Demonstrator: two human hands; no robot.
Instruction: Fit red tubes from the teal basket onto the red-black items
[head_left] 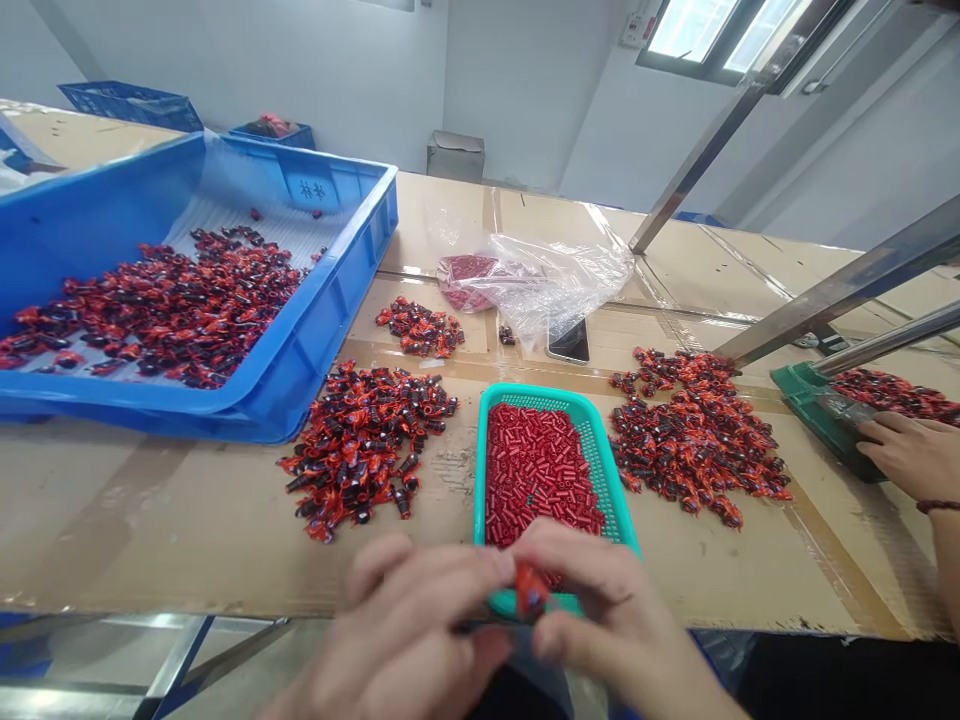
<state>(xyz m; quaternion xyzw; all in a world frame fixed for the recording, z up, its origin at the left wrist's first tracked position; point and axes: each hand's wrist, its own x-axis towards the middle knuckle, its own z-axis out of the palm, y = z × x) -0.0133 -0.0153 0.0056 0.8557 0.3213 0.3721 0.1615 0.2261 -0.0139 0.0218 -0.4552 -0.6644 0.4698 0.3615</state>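
My left hand (420,625) and my right hand (607,605) meet over the near end of the green basket (480,470). Between the thumb and fingers of my right hand is a small red-orange figure-like piece (531,590). The fingertips of my left hand press in close beside it, curled and blurred; what they pinch is hidden. Many short dark-red tubes (536,470) fill the basket. Loose heaps of black-and-orange pieces lie on both sides, a left heap (367,440) and a right heap (697,440).
A large blue tray (255,405) of similar pieces stands at left. Behind the basket lie a smaller heap (421,328), a clear plastic bag (555,275) and a phone (570,342). Metal posts (705,130) rise at right, near a co-worker's hand (911,450) at a dark green tray (817,415).
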